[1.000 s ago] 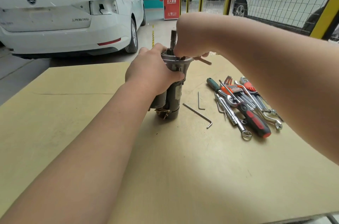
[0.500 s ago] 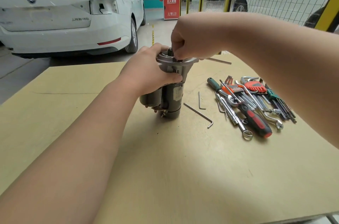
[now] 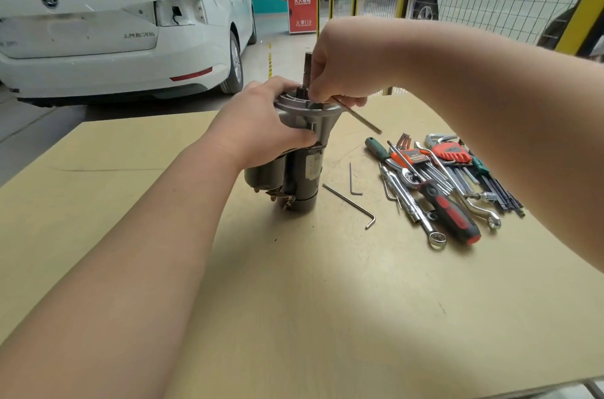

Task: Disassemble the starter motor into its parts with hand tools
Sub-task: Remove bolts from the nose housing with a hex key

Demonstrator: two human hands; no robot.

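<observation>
The right hand's (image 3: 340, 71) grip pinches a hex key (image 3: 359, 119) at the top flange of the starter motor (image 3: 300, 176), whose housing just below is clasped in the left hand's (image 3: 261, 127) grip, the motor upright on the tabletop (image 3: 327, 300), with two loose hex keys (image 3: 349, 202) and a heap of hand tools (image 3: 441, 176) to the lower right.

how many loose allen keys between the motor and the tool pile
2: a long key nearer the camera, a short key behind it. A third key is in the right hand; pile may hide more.

Bright, even daylight; soft arm shadows on table (image 3: 359, 317); wide-angle bending at edges; slight softness.
</observation>
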